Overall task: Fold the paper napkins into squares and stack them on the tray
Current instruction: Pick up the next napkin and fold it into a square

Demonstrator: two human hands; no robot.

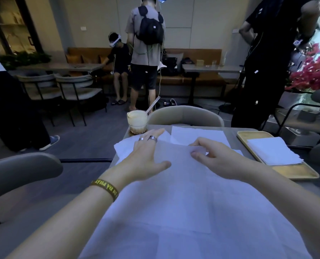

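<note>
— Where is our left grip [148, 156]?
— Palm down, fingers straight and spread, thumb out to the side. It has two rings [152, 138] on it and a band [105, 189] at the wrist.
— And our right grip [211, 159]?
— Fingers curled, thumb and forefinger pinching the napkin [183, 184] edge. Both our bare forearms reach forward, angled toward each other.

My feed is dim with a cold blue cast; the napkin [183, 193] reads lavender. Warm light glows in the doorway [11, 25] far left, and daylight blows out the upper right by the pink flowers [312, 71]. Edges bend and darken; detail is soft.
</note>
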